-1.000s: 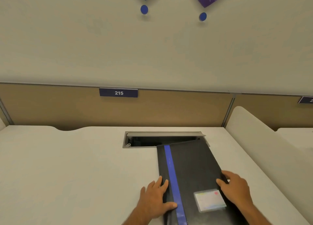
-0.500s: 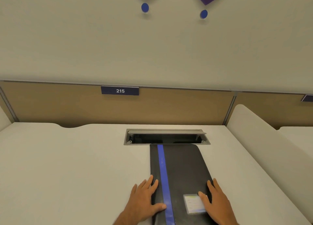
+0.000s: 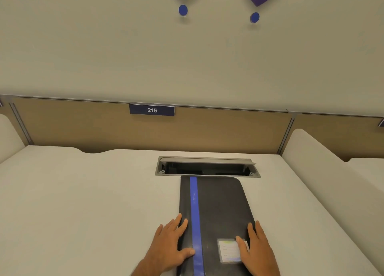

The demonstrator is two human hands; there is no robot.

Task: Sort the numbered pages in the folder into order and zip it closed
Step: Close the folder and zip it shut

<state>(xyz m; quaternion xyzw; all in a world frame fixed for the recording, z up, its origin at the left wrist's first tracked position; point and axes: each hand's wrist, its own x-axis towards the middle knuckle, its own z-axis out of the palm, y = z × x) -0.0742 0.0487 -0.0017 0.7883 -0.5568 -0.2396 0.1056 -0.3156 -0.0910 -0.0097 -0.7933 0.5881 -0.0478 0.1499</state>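
A closed black folder [image 3: 220,209] with a blue stripe down its left side lies flat on the white desk, squared to the desk's edge. A small label card [image 3: 229,250] sits on its cover near the lower right. My left hand [image 3: 170,244] rests flat on the folder's left edge, thumb touching the blue stripe. On the right edge lies my right hand [image 3: 256,253], fingers straight, partly over the card. No pages show.
An open metal cable tray [image 3: 205,166] is set into the white desk [image 3: 83,203] just beyond the folder. A brown divider with a "215" sign [image 3: 152,110] stands behind. White side panels [image 3: 324,172] bound the desk on both sides.
The folder, angled to the right a second ago, has been turned straight and slid toward me. Both hands moved with it and stay flat on its edges.
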